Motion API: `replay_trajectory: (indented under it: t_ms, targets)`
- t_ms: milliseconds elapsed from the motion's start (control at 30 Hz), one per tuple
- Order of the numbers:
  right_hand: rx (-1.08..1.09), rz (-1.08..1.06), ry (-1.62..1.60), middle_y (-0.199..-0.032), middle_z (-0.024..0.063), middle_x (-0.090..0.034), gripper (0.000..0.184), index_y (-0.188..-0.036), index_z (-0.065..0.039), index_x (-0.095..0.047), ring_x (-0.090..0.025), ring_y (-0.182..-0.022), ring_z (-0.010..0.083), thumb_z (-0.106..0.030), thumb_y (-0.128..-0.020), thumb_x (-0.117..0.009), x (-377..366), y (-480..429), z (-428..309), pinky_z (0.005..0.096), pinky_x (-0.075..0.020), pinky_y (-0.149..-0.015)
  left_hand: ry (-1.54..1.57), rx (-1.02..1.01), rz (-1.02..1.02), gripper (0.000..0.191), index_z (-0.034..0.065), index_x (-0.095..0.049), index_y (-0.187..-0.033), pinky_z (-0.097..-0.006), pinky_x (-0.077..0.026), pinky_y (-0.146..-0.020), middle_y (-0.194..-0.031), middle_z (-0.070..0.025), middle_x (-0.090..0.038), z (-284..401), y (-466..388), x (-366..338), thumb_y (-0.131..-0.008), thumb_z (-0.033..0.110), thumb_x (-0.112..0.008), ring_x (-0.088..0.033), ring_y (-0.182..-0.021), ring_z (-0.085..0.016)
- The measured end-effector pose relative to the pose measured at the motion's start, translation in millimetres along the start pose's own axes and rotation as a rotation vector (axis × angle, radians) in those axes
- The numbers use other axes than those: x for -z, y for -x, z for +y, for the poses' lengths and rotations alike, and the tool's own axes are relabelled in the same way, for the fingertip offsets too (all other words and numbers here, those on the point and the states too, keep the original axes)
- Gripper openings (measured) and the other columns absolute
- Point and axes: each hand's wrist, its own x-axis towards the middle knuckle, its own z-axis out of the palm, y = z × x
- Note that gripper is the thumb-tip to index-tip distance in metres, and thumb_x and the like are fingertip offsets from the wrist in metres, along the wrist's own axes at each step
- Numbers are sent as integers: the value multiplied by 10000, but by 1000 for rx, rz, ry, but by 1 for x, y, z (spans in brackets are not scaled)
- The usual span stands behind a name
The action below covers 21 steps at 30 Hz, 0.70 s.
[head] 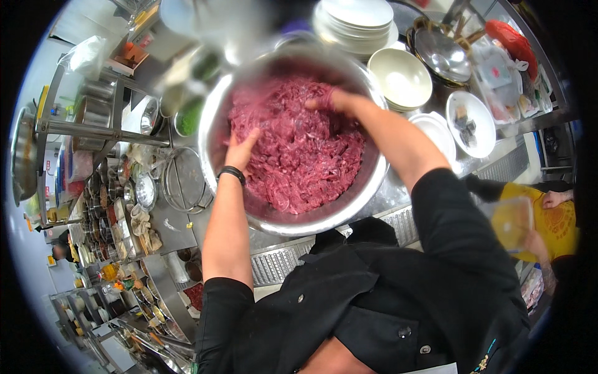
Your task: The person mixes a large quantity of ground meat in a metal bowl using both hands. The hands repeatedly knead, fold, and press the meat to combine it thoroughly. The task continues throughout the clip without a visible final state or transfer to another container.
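Note:
A large round metal basin [299,226] in front of me holds a heap of raw, thinly cut red meat [299,163]. My left hand [243,149], with a black band at the wrist, is sunk partly in the meat near the basin's left wall, thumb showing and the other fingers mostly hidden. On the upper right of the heap is my right hand [331,100], its fingers in and against the meat and partly covered; whether it grips any is unclear. Both hands are bare.
Right of the basin stand stacked white plates [357,14], cream bowls [399,77] and an oval white dish [471,124]. Left are a bowl of chopped greens [189,117] and a round wire rack [184,180]. Another person in a yellow shirt [551,219] holds a translucent container [511,224] at right.

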Motion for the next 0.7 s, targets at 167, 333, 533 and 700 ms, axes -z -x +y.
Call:
replay_trajectory:
  t_ms: [167,333,533,700]
  targets:
    - [-156,126,29,-1280,162,-701,486,-1362,-82,-640,-659,-1131,308,-215,-904,-729,-44,-77,100,511,-532,-969,441,223,-181,713,-2,-497,-1505,-505,-423,-1178,-1518,-157,-562,13,22,-55,-998,454,-707,-525,-1405,-309]
    - [166,30,27,-1078,169,-761,372,-1135,9,-758,-652,-962,253,-284,-904,-754,-102,-59,88,444,-520,-915,412,-4,-272,427,5,-590,-1404,-412,-567,-1011,-1342,-109,-683,20,53,-36,-1014,158,-675,-700,-1153,-249]
    - [1,-295,309,-1036,91,-766,394,-1217,-17,-734,-703,-873,214,-229,-891,-795,-28,10,-19,377,-591,-777,188,-116,-184,513,-11,-594,-1389,-361,-531,-1007,-1278,-87,-700,46,69,-16,-916,82,-770,-674,-1147,-220]
    - [-392,-142,740,-1189,180,-734,754,-1259,16,-699,-707,-1022,321,-388,-688,-981,18,43,13,440,-596,-864,-286,302,-186,1156,168,-124,-1656,-667,-554,-856,-1610,-143,-421,40,95,-14,-831,421,-893,-496,-1406,-396]
